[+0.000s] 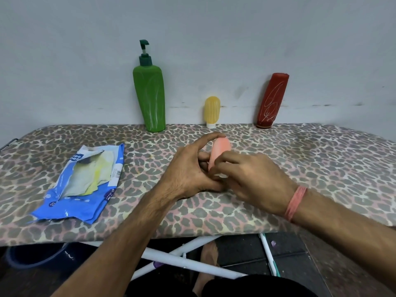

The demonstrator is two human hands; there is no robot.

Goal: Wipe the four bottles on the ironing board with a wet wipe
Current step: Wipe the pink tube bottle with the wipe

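A small pink bottle (pixel 221 148) is held just above the middle of the leopard-print ironing board (pixel 300 159). My left hand (pixel 188 168) grips it from the left, with the index finger curled over its top. My right hand (pixel 252 181) closes on its lower part from the right. A small white piece shows under those fingers; I cannot tell whether it is the cap or a wipe. A tall green pump bottle (pixel 150 97), a small yellow bottle (pixel 212 111) and a red bottle (pixel 272 101) lean against the wall at the board's far edge.
A torn-open blue wet wipe pack (pixel 85 183) lies on the left of the board, with pale wipes showing inside. The board's white legs (pixel 182 260) cross below its near edge. A dark bucket (pixel 36 256) stands on the floor at lower left.
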